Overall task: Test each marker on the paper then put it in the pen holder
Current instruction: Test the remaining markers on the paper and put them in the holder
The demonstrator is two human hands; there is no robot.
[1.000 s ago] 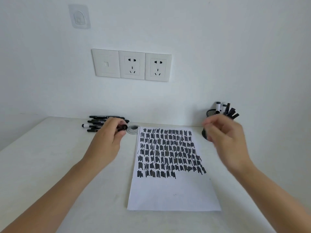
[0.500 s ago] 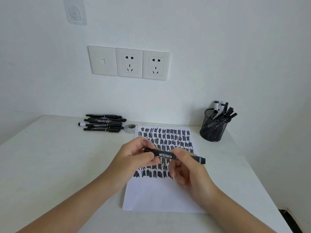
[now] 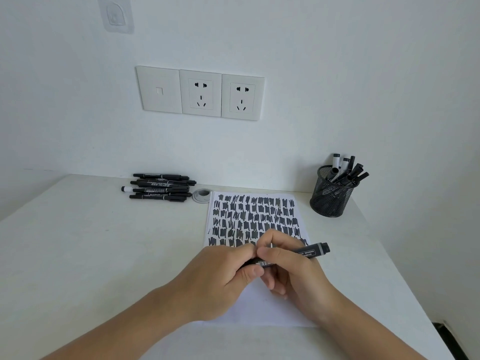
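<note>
Both hands over the paper (image 3: pixel 255 211), left hand (image 3: pixel 220 276) and right hand (image 3: pixel 291 271) pinching one black marker (image 3: pixel 310 252) between them, spare markers (image 3: pixel 159 189) near the table's (image 3: pixel 78 255) back edge, pen holder (image 3: pixel 331 197) at its back right corner

A plain desk corner in a home or small office, by the look of it. A white desk (image 3: pixel 78 242) sits against a bare white wall with a row of sockets (image 3: pixel 201 93) and a stick-on hook (image 3: pixel 115 14). A cable grommet (image 3: pixel 201 195), a mesh pen holder (image 3: pixel 332 196) and a scribbled paper (image 3: pixel 254 211) suggest study or office use.
</note>
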